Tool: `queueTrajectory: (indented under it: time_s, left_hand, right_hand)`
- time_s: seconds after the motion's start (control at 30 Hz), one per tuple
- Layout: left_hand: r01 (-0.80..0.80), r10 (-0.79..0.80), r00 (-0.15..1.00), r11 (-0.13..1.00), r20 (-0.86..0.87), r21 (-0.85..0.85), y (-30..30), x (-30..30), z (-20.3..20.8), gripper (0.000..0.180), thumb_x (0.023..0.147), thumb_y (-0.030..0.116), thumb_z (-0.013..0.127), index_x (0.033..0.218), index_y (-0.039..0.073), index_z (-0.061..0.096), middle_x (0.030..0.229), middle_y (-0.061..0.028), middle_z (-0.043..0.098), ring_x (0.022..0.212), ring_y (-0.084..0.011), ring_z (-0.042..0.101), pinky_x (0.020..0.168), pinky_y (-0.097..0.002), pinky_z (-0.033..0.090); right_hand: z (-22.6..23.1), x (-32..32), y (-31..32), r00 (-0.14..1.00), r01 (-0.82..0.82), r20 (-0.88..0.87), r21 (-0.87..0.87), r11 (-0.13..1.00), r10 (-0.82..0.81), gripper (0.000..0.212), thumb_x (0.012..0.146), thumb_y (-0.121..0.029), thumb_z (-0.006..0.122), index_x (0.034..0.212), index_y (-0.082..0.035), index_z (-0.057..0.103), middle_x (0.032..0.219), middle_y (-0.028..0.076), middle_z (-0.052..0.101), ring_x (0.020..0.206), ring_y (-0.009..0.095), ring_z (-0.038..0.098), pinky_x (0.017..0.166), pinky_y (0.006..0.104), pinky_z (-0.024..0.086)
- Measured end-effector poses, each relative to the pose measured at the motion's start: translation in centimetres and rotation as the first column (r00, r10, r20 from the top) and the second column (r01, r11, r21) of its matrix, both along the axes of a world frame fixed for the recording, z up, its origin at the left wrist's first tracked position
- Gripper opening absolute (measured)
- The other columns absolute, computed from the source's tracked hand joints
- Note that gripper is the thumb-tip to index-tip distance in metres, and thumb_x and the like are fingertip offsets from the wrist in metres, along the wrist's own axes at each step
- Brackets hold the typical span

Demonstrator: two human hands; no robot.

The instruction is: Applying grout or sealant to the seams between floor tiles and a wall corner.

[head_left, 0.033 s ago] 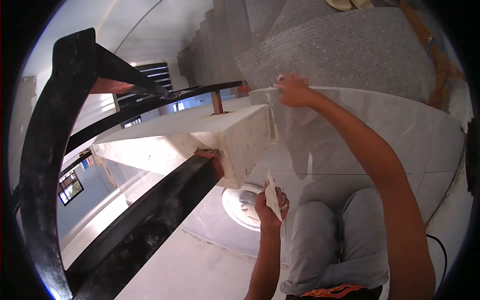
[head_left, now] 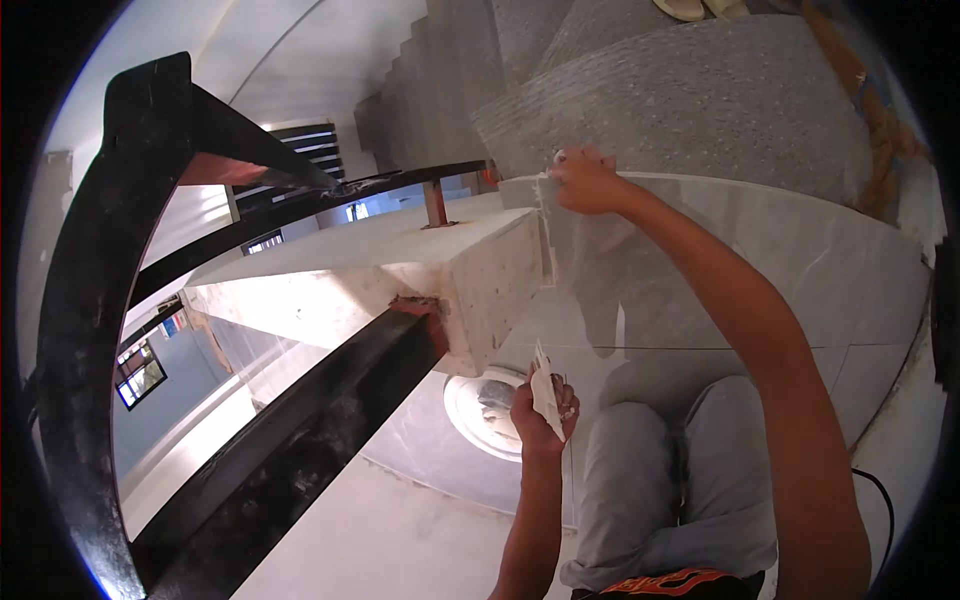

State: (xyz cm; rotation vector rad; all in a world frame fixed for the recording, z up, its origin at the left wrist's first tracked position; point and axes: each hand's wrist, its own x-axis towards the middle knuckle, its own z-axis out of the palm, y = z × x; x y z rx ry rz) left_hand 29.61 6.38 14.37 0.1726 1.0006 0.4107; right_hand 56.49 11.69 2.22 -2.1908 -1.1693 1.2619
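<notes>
My left hand (head_left: 555,405) is closed round a thin, pale, flat pointed piece (head_left: 544,390), seen nearly edge-on, with whitish smears on the fingers. Just beside it on the tiled floor is a round white container (head_left: 462,425), its inside partly hidden by my hand. Farther off, my right hand (head_left: 588,182) has its fingers curled at the upper edge of a grey tile panel (head_left: 690,235). What those fingers hold, if anything, is too small to make out. A line of whitish paste (head_left: 547,235) runs down the joint next to the white block (head_left: 490,290).
A thick black beam (head_left: 300,440) enters the white block from the lower left. A curved black rail (head_left: 75,350) rises at the far left. Grey speckled steps (head_left: 690,100) climb beyond the tile, with slippers (head_left: 680,8) on top. A black cable (head_left: 885,490) lies at the right.
</notes>
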Motion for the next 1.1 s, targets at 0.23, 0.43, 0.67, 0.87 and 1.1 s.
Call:
queueTrajectory:
  time_s: [0.23,0.43,0.67,0.87,1.1]
  left_hand:
    - [-0.063,0.059,0.998,0.993,-0.038,-0.104,-0.3,-0.7,-0.4,0.023,0.074,0.015,0.034,0.093,0.009,0.045,0.064,-0.0062,0.045,0.046,-0.0166,0.037,0.040,-0.0256,0.031]
    - [0.014,-0.015,0.998,1.000,-0.053,-0.010,-0.6,-0.9,-0.3,0.029,0.084,0.030,0.037,0.102,0.007,0.044,0.057,-0.0021,0.048,0.042,-0.0103,0.040,0.041,-0.0220,0.035]
    - [0.025,-0.024,0.999,1.000,-0.042,0.010,-1.3,-0.9,-0.1,0.027,0.084,0.028,0.035,0.099,0.007,0.043,0.058,-0.0023,0.046,0.043,-0.0101,0.039,0.040,-0.0219,0.035]
    - [-0.031,0.028,0.996,0.999,-0.085,-0.032,-2.7,-1.6,0.0,0.028,0.085,0.028,0.032,0.099,0.006,0.044,0.057,-0.0016,0.044,0.042,-0.0102,0.037,0.040,-0.0222,0.034]
    - [-0.041,0.040,0.998,0.999,-0.054,-0.008,-3.3,-3.7,0.5,0.026,0.084,0.026,0.033,0.096,0.006,0.045,0.055,-0.0014,0.044,0.041,-0.0104,0.036,0.040,-0.0222,0.033]
  right_hand:
    - [0.2,-0.6,-0.3,0.994,0.076,-0.084,0.096,0.992,-0.068,0.047,0.064,-0.004,0.046,0.111,-0.008,0.052,0.124,0.011,0.035,0.114,0.032,0.028,0.091,0.0490,0.018]
    - [-0.4,-2.6,-2.8,0.992,0.090,0.044,0.379,0.921,-0.115,0.050,0.060,0.004,0.050,0.109,-0.008,0.053,0.122,0.011,0.036,0.116,0.030,0.027,0.093,0.0418,0.021]
    - [0.0,-5.7,-4.5,0.878,-0.139,0.471,0.417,0.898,-0.083,0.054,0.060,0.000,0.054,0.113,-0.002,0.046,0.121,0.017,0.035,0.115,0.029,0.028,0.093,0.0426,0.021]
    - [0.6,-8.2,-3.6,0.822,-0.116,0.546,0.438,0.891,-0.161,0.052,0.063,-0.005,0.053,0.114,0.001,0.044,0.122,0.017,0.035,0.115,0.030,0.028,0.093,0.0457,0.021]
    - [1.7,-12.5,-4.4,0.834,-0.120,0.541,0.371,0.921,-0.110,0.041,0.065,-0.008,0.054,0.106,-0.001,0.052,0.122,0.017,0.036,0.113,0.030,0.031,0.092,0.0477,0.021]
